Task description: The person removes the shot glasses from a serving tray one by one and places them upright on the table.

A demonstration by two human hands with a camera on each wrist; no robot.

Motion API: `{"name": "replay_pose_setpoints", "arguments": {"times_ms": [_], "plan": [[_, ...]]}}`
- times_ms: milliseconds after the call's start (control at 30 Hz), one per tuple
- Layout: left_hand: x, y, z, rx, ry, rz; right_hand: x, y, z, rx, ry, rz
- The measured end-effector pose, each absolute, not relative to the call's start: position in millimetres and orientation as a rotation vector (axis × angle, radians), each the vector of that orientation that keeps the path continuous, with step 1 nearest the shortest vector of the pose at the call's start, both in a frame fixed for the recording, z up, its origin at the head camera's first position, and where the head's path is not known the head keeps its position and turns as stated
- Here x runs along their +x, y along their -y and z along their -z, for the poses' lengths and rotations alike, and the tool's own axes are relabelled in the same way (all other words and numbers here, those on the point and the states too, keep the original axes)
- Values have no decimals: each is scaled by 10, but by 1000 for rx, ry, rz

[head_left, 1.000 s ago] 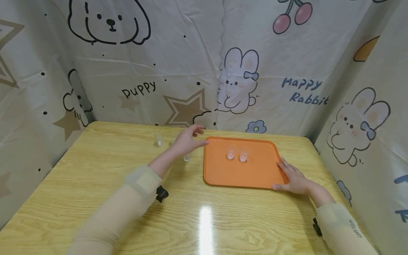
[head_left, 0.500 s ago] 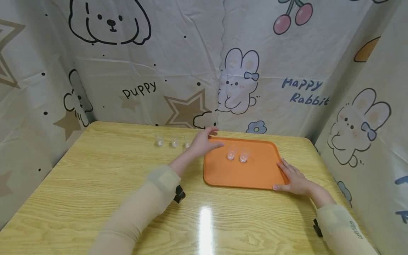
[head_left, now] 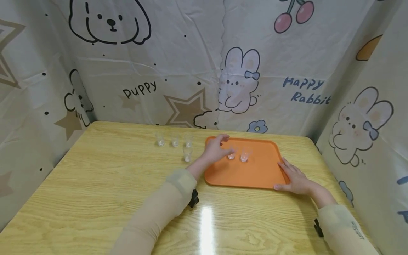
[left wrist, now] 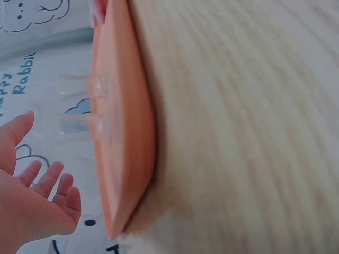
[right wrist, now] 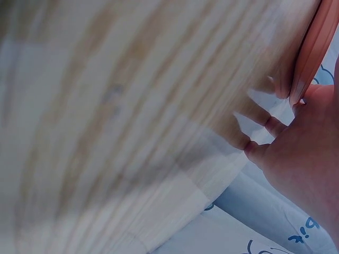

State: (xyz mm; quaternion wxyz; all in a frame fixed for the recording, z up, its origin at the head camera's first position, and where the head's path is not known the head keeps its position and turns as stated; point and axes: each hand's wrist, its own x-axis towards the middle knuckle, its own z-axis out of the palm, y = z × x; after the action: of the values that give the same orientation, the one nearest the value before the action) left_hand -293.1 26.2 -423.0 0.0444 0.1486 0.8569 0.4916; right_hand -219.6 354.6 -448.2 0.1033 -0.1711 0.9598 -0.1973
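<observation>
Head view: my left hand [head_left: 214, 151], fingers apart, hovers over the orange tray [head_left: 255, 177]; seemingly a reach for its left glass [head_left: 231, 156], next a pinch. My spread right hand [head_left: 296, 180] touches the tray's right edge.

Table [head_left: 95, 198]: yellowish wood grain
Tray [head_left: 248, 177]: orange, lying flat
Clear cups [head_left: 175, 142]: four, upright, left of tray

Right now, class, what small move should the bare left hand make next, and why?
Probably close the left hand around the nearer small, clear, round cup on the orange rectangular tray: the hand, spread and empty, hovers beside that cup, and the right hand touches the tray's edge, which may steady it.
</observation>
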Motion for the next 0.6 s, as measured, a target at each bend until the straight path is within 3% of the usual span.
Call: {"name": "replay_pose_setpoints", "arguments": {"times_ms": [600], "plan": [[-2961,-435,4457,381,-2644,-1434,-2206,-3542,4474,-497,-2816,541]]}}
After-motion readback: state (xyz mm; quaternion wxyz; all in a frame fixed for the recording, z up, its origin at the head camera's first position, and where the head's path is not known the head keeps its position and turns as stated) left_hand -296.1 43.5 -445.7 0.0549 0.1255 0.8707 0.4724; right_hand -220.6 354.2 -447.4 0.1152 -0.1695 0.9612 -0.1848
